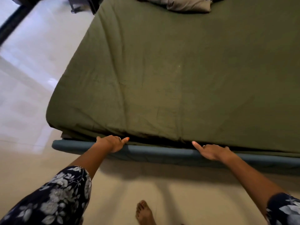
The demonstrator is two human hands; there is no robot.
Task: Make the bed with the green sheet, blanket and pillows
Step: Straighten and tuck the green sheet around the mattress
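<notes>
1. Pale floor tiles (24, 88) run along the left side of the bed and under the near edge, where a bare foot (144, 211) stands.
2. Left hand (112, 143): it rests at the seam between mattress and blue bed frame (162, 151), thumb extended, fingers pushed into the gap out of sight. Whether they pinch cloth cannot be told. Judgement: the position suits tucking the sheet edge under the mattress.
3. Green sheet (162, 78): it covers the whole mattress, with creases toward the left corner. Its near hem drops into the dark gap directly ahead of and between both hands, touching them.
4. Right hand (214, 151): it lies on the frame rail, index finger pointing left into the gap, remaining fingers loosely bent, grasping nothing visible. Judgement: both hands are spread apart to tension the hem evenly.
5. Grey bundle (183, 4): it lies crumpled at the far end, well apart from both hands; likely the blanket or a pillow, not yet laid.
</notes>
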